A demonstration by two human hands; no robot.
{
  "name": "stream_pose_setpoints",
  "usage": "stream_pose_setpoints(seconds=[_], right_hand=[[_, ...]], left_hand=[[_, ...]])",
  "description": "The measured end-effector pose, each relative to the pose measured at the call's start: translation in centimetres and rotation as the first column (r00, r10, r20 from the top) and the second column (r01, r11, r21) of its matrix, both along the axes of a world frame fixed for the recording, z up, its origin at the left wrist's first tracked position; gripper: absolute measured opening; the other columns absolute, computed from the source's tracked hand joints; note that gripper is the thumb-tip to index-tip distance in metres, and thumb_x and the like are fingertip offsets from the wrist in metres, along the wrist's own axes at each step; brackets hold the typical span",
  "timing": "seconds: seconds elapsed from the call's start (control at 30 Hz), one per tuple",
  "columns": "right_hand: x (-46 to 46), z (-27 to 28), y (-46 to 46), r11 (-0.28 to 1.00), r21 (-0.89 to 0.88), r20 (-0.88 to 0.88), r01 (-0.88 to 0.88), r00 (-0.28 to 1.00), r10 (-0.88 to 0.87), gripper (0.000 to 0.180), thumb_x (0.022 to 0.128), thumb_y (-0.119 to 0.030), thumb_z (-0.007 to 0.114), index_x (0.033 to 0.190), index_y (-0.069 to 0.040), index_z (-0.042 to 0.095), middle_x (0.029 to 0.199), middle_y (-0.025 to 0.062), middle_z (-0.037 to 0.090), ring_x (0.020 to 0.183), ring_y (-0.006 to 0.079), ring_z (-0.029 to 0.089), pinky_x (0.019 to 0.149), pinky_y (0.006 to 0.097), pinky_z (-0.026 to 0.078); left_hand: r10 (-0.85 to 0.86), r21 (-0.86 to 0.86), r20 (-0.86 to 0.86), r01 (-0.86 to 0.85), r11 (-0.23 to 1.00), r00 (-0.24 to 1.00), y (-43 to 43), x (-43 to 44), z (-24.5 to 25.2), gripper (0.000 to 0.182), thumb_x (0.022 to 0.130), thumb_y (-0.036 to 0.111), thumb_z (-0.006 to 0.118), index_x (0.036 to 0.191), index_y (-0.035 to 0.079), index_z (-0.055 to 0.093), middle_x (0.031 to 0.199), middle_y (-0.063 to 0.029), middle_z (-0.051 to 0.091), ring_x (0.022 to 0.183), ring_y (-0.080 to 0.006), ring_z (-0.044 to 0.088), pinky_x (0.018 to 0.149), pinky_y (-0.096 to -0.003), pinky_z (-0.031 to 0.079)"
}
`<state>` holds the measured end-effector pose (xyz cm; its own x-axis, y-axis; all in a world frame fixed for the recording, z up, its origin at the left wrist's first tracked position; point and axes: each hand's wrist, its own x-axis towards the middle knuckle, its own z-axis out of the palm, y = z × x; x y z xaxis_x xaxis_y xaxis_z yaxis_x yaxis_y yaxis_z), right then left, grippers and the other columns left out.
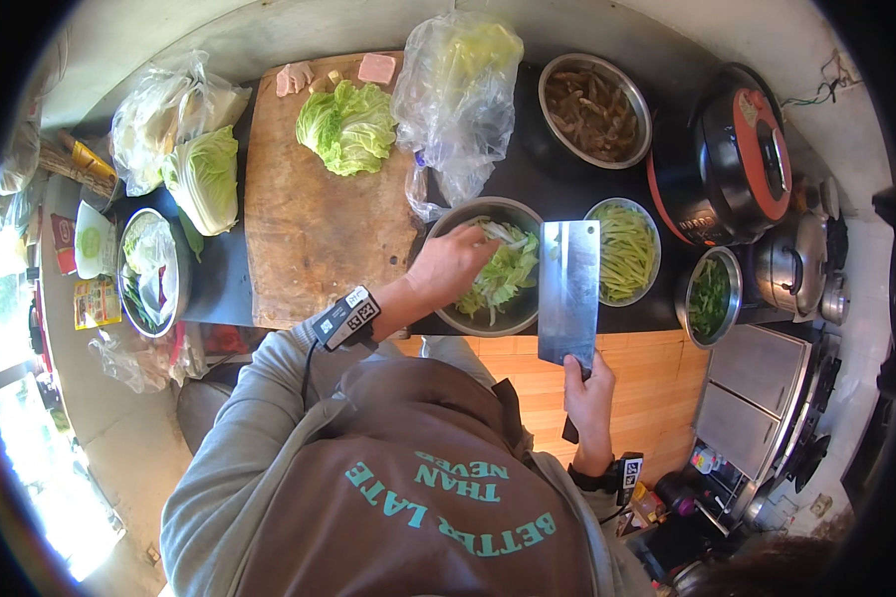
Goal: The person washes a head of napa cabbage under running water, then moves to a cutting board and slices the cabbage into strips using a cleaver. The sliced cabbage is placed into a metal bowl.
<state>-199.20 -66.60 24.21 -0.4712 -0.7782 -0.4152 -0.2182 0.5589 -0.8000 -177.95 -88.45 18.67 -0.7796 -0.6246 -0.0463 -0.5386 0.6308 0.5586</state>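
Observation:
My left hand (454,263) is over a metal bowl (440,317) of cut Chinese cabbage (506,277), its fingers curled beside pale strips. Whether it grips any of them is unclear. In my right hand (591,388) is the handle of a cleaver (569,291), its broad blade pointing away from me, between the cabbage bowl and a bowl of green strips (627,254). On the wooden cutting board (321,239) lie loose cabbage leaves (347,128), a pink block of meat (377,69), paler pink pieces (294,78) and small yellowish pieces (334,77).
A plastic bag (455,112) lies right of the board. Behind are a bowl of shrimp (591,112) and an electric cooker (739,164); chopped greens (709,298) fill a bowl at right. Left are a cabbage half (205,179), another plastic bag (157,119) and a bowl (181,272).

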Motion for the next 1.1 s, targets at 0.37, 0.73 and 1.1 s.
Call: stream_pose_setpoints(seconds=[0.37, 0.73, 1.1], right_hand=[[0.2, -0.4, 0.0, 1.000, -0.009, 0.092, 0.023, 0.996, -0.022, 0.014, 0.094, -0.008, 0.063, 0.101, 0.004, 0.064, 0.072, 0.0020, 0.059, 0.061, 0.0072, 0.047, 0.056, 0.0272, 0.042], [1.7, 0.2, -0.4, 0.998, -0.039, -0.011, 0.054, 0.998, -0.055, 0.012, 0.094, -0.006, 0.062, 0.099, 0.004, 0.063, 0.069, 0.0018, 0.057, 0.059, 0.0075, 0.049, 0.054, 0.0283, 0.041], [6.0, 1.4, -2.2, 0.990, -0.045, 0.079, 0.134, 0.988, -0.130, 0.009, 0.098, -0.009, 0.058, 0.099, 0.000, 0.055, 0.054, -0.0015, 0.045, 0.035, 0.0067, 0.041, 0.032, 0.0242, 0.033]], left_hand=[[-0.241, -0.293, -0.190, 0.179, 0.939, 0.952, 2.8, -0.1, -0.7, 0.032, 0.085, 0.016, 0.066, 0.111, -0.002, 0.065, 0.128, -0.0174, 0.061, 0.126, -0.0288, 0.056, 0.114, -0.0487, 0.035], [0.329, 0.172, -0.423, -0.281, 0.944, 0.844, 0.2, 5.9, -2.0, 0.056, 0.077, 0.019, 0.080, 0.129, 0.006, 0.061, 0.135, -0.0198, 0.057, 0.121, -0.0340, 0.056, 0.104, -0.0421, 0.046], [0.972, 0.959, 0.191, -0.184, -0.214, -0.135, -16.0, 17.0, -8.5, 0.046, 0.083, 0.033, 0.079, 0.115, 0.006, 0.061, 0.098, -0.0045, 0.060, 0.078, -0.0184, 0.056, 0.068, -0.0346, 0.047]])
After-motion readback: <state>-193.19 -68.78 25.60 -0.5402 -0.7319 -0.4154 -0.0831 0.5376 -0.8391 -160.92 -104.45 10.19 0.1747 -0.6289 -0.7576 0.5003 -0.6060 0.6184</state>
